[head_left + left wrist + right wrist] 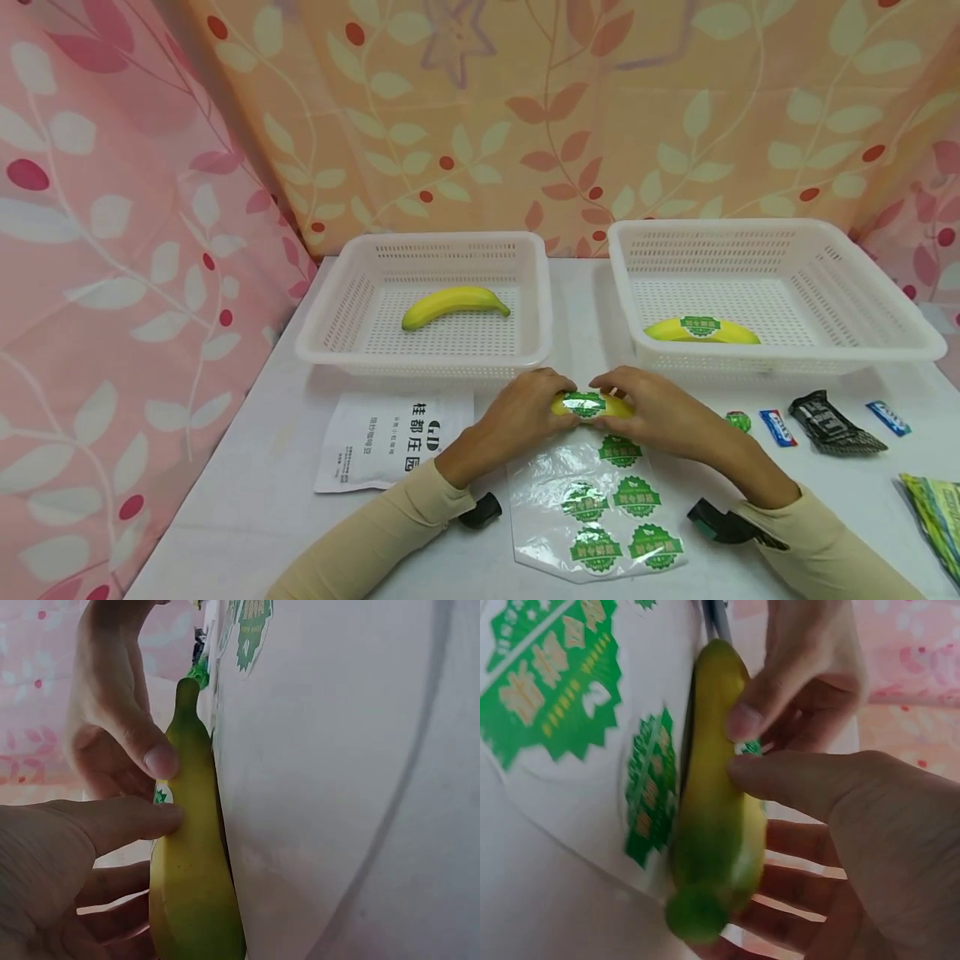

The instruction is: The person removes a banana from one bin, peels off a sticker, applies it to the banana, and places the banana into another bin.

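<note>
A yellow banana point(619, 407) with green ends lies crosswise between the two hands, low over the sticker sheet point(543, 471). My left hand point(523, 407) holds its left part, thumb on the near side and fingers on the far side. From the other end my right hand point(660, 410) grips it the same way. Both thumbs press close together at the edge of a green-and-white sticker point(583, 405) on the banana's upper face. In the left wrist view the stem of the banana point(196, 855) points away; much of the sticker is hidden there. Several green stickers remain on the clear sheet.
A white basket point(318, 346) at back left holds a plain banana point(453, 305). Another basket point(885, 333) at back right holds a stickered banana point(731, 333). A white pouch point(360, 442) lies left; small wrapped items, a black packet point(832, 423) and a green-yellow packet point(933, 517) lie right.
</note>
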`<state>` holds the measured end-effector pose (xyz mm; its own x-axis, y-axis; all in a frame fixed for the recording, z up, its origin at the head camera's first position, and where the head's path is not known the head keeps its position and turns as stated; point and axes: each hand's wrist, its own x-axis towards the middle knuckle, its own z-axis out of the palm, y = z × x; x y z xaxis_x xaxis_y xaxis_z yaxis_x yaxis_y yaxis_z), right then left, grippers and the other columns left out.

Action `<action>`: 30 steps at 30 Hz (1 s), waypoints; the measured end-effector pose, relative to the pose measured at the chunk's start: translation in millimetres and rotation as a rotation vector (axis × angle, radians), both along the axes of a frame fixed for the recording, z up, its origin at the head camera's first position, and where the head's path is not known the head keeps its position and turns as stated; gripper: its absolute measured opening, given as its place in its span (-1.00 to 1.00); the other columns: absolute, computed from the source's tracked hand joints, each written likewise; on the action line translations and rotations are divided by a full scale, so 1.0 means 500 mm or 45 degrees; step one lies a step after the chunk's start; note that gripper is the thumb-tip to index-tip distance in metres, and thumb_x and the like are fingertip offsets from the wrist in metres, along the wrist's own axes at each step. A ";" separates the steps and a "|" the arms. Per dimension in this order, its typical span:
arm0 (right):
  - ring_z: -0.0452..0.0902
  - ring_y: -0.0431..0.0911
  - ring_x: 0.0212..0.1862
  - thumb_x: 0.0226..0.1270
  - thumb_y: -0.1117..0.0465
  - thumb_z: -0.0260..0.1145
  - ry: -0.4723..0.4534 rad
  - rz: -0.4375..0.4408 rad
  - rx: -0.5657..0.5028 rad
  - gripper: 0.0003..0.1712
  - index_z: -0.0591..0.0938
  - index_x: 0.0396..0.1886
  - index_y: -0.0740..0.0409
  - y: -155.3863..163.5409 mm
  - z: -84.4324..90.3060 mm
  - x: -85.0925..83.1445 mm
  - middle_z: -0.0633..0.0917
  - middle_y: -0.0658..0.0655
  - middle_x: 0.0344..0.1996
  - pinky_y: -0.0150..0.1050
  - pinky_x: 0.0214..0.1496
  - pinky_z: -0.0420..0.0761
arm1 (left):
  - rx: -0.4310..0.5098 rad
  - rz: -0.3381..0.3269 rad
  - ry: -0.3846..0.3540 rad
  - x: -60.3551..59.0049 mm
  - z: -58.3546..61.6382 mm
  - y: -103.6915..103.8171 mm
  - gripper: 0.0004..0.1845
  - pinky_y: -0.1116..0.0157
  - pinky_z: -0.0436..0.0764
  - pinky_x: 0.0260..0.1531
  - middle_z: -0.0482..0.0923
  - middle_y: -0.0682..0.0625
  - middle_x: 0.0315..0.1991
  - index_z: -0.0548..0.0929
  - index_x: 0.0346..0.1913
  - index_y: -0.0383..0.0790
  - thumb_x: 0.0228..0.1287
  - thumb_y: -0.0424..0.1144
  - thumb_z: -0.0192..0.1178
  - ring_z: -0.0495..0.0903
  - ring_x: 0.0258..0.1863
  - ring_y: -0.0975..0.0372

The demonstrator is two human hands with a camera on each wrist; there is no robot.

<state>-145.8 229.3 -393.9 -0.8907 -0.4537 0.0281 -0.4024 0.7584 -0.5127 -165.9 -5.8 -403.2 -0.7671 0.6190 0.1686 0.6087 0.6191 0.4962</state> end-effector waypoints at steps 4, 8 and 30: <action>0.65 -0.09 -0.07 0.29 -0.03 0.57 -0.178 -0.029 0.010 -0.39 0.68 0.21 0.19 0.019 0.017 -0.005 0.75 0.03 -0.08 -0.13 -0.09 0.65 | -0.055 0.011 0.011 0.003 0.004 0.002 -0.58 0.44 0.57 -0.11 0.74 0.00 0.00 0.74 0.18 -0.22 0.34 -0.14 0.49 0.62 -0.09 0.28; 0.60 -0.12 -0.12 0.30 0.00 0.56 -0.259 -0.009 0.006 -0.47 0.71 0.16 0.19 0.032 0.024 -0.012 0.73 -0.02 -0.16 -0.20 -0.12 0.63 | -0.023 -0.033 0.003 0.010 0.026 0.012 -0.50 0.42 0.60 0.04 0.71 -0.02 0.11 0.67 0.31 -0.19 0.40 -0.10 0.45 0.65 0.04 0.26; 0.58 -0.17 -0.18 0.26 0.03 0.61 -0.270 0.080 0.026 -0.47 0.72 0.11 0.25 0.042 0.030 -0.021 0.73 -0.05 -0.19 -0.23 -0.12 0.62 | 0.269 0.072 -0.087 -0.076 0.084 0.150 -0.37 0.12 0.45 0.45 0.26 -0.10 0.62 0.48 0.54 -0.09 0.52 0.00 0.32 0.36 0.55 0.06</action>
